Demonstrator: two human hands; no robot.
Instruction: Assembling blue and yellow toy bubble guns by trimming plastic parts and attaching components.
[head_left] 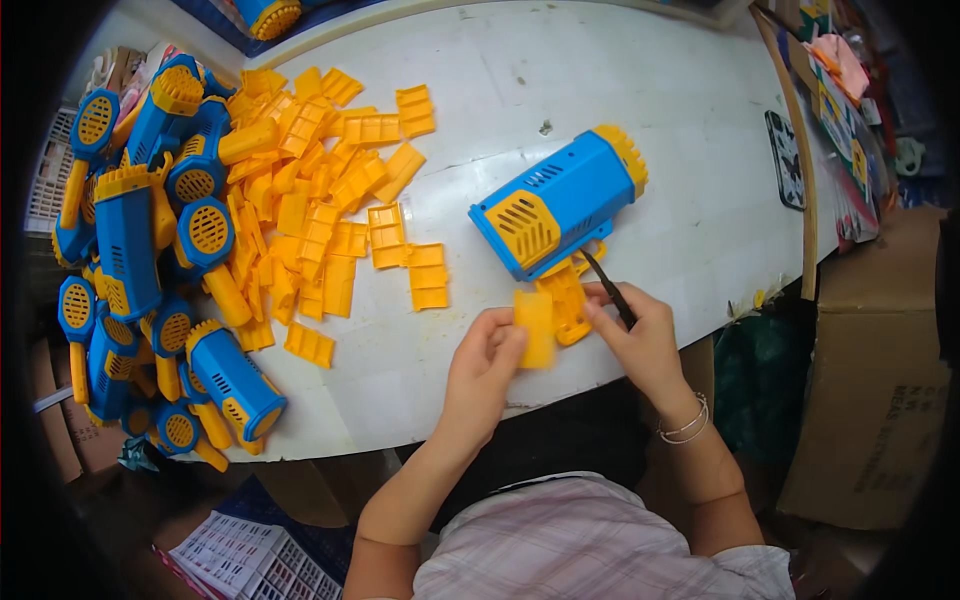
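L hand pinches yellow panel btwn thumb & fingers, nr front edge of worktop. R hand has fingers closed round slim dark tool, tip up by yellow handle of blue toy body; R thumb v. close to handle, can't tell if touching. Toy body lies R of worktop's middle, slatted end twd front edge. Pile of ribbed pcs twd left edge; blue/yellow toys heaped along it to front-left corner. Phone nr right edge.

Blue toy casing, yellow panel
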